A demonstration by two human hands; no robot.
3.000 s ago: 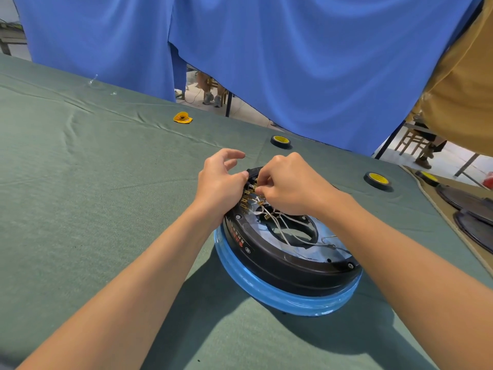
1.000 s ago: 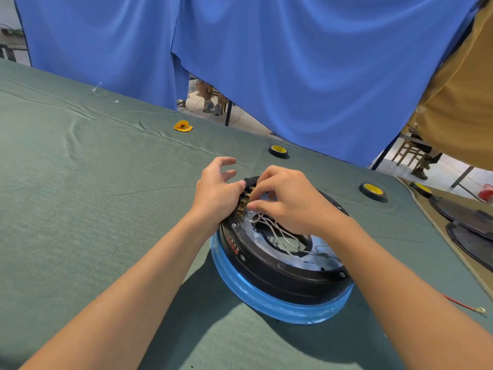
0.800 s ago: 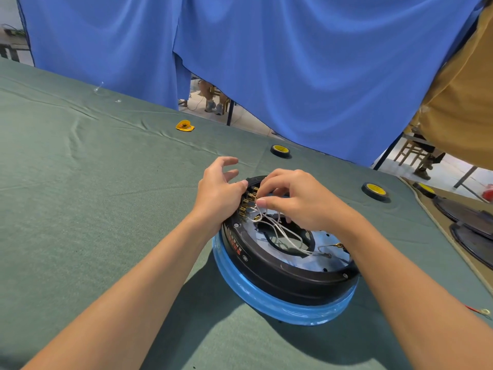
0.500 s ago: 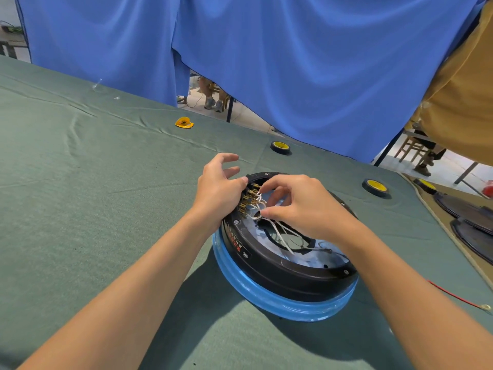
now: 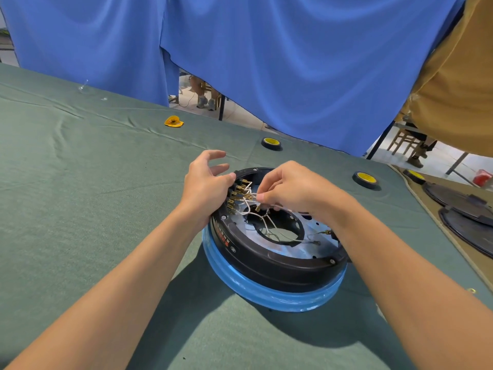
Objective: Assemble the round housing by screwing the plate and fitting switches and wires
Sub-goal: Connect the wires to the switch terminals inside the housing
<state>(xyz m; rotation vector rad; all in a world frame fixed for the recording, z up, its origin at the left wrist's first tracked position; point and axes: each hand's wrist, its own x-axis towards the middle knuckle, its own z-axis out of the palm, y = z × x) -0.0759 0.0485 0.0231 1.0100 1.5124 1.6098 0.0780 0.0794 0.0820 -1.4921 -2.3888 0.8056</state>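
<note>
The fingers (image 5: 262,196) of the right hand (image 5: 293,188) pinch a white wire (image 5: 251,199), apparently by its brass connector, just beside the switch terminals (image 5: 236,194) on the far-left rim of the round housing (image 5: 280,265), which sits on the green worktop (image 5: 80,182). The left hand (image 5: 205,185) braces that rim with its thumb, its other fingers loosely spread and holding nothing. The connector should probably be lined up square with its tab and pushed straight on while the left hand resists.

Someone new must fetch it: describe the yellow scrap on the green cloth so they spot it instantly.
On the green table, look past the round housing toward the blue curtain. The yellow scrap lies by the curtain's gap: flat, crumpled, unlike the black-rimmed tape rolls.
</note>
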